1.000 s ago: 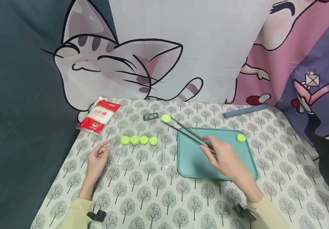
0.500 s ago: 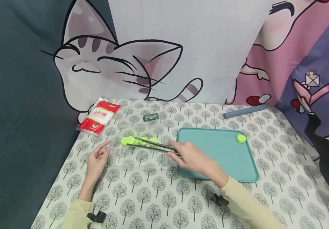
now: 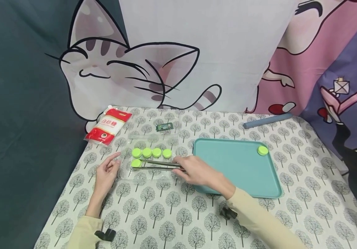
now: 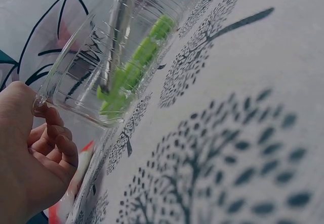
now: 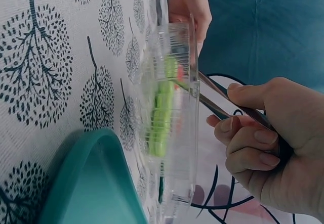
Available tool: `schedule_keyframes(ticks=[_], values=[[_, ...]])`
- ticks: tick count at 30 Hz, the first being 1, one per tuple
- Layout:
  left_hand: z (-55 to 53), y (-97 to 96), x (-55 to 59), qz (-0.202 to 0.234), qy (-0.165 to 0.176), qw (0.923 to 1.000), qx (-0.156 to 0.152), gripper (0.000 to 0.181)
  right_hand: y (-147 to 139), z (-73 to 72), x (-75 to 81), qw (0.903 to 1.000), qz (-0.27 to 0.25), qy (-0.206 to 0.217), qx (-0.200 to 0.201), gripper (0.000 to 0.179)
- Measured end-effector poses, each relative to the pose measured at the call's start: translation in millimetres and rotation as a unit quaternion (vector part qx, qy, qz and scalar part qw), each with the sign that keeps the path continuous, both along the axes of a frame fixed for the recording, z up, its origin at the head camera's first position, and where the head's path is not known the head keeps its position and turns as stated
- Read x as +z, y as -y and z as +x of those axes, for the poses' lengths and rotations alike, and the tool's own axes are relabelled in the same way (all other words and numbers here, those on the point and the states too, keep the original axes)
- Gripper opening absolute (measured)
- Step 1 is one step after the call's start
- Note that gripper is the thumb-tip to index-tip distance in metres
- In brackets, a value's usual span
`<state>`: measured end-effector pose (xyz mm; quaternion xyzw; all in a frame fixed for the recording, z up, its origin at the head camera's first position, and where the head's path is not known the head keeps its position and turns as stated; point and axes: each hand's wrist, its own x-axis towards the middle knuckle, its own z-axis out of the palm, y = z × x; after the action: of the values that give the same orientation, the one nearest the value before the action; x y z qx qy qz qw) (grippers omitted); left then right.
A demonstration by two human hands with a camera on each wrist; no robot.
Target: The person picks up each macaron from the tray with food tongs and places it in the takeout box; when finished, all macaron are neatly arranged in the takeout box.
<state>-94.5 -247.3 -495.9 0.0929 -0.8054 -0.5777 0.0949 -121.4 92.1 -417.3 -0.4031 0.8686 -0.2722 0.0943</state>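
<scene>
**Just right of the left hand (image 3: 105,173), a green disc (image 3: 137,164) sits between the tips of metal tongs (image 3: 159,163)**

The right hand (image 3: 198,171) curls its fingers round the tongs, the disc lying inside the clear container (image 3: 148,180). The left hand pinches the container's rim. Farther from both hands, just past that disc, four green discs (image 3: 147,152) form a row. Right of the right hand lies a teal tray (image 3: 237,169).

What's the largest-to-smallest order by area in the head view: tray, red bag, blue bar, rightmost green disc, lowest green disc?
1. Tray
2. Red bag
3. Blue bar
4. Rightmost green disc and lowest green disc: look alike, unranked
</scene>
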Motion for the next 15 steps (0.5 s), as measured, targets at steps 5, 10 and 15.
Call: schedule_keyframes(ticks=[5,10,15], values=[[-0.3,0.1,0.8,-0.007,-0.001,1.0000,0.001,0.035,9,-4.6,-1.5,0.9999,0.006,0.010,0.011,0.029],[1.1,-0.8,3.7,0.002,-0.005,1.0000,-0.003,0.036,17,-8.0,-2.5,0.9999,0.010,0.009,0.003,0.028],[1.7,0.1,4.8,0.003,0.010,0.9999,-0.011,0.037,20,-8.9,-0.4,0.9997,0.012,0.021,-0.010,0.035]])
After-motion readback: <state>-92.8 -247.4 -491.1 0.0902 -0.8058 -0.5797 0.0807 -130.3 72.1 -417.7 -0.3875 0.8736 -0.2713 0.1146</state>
